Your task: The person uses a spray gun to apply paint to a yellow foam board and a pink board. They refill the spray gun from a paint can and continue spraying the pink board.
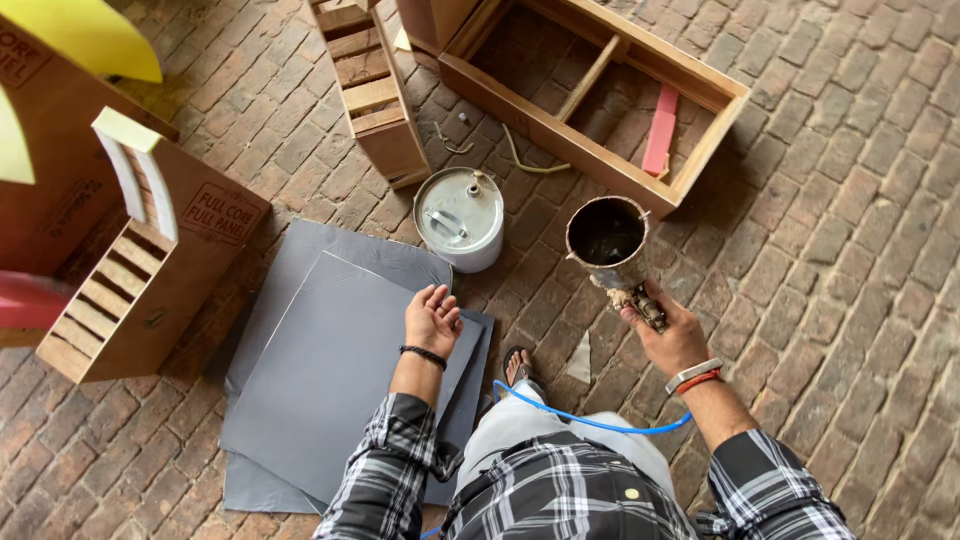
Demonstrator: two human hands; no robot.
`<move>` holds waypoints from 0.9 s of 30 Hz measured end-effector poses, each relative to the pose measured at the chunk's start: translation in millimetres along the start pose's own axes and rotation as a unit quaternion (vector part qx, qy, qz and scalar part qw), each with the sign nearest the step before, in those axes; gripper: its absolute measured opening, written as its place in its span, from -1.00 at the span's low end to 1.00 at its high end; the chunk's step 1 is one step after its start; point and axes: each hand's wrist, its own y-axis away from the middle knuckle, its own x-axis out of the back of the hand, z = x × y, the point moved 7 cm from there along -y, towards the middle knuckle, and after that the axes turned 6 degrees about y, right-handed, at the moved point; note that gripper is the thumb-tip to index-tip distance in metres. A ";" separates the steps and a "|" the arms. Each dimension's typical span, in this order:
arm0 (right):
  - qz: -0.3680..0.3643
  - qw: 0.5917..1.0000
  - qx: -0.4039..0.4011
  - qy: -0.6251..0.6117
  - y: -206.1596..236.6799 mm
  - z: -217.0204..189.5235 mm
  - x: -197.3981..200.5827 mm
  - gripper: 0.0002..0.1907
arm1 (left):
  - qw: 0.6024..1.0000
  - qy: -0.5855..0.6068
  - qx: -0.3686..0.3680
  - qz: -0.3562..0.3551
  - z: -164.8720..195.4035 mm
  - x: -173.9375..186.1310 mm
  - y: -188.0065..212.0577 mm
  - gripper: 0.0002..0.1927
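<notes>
Cup of spray gun above right hand grip.

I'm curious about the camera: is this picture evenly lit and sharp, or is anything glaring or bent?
Head view: soft, even daylight, with faint shadows under the white can; mostly sharp; the yellow shape at top left is bright and featureless; brick lines bow slightly toward the edges, a wide-lens effect.

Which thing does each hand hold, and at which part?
The right hand holds a paint-crusted spray gun with open round metal cup, by the handle below it. The left hand holds nothing.
</notes>
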 end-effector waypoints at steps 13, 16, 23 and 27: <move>-0.132 0.972 0.109 -0.162 -307.8 5.6 -134.8 -0.36 | 0.987 0.025 -0.072 0.141 69.0 -16.3 -182.4 -0.69; -0.173 0.962 0.131 -0.164 -358.5 8.8 -183.2 -0.38 | 0.972 -0.013 -0.105 0.208 72.3 3.5 -223.9 -0.68; -0.238 0.950 0.108 -0.169 -423.6 27.0 -287.0 -0.36 | 0.919 -0.259 -0.200 0.222 80.9 7.5 -358.3 -0.50; -0.250 0.950 0.084 -0.167 -445.6 45.7 -331.2 -0.35 | 0.882 -0.331 -0.167 0.292 75.5 3.0 -428.7 -0.26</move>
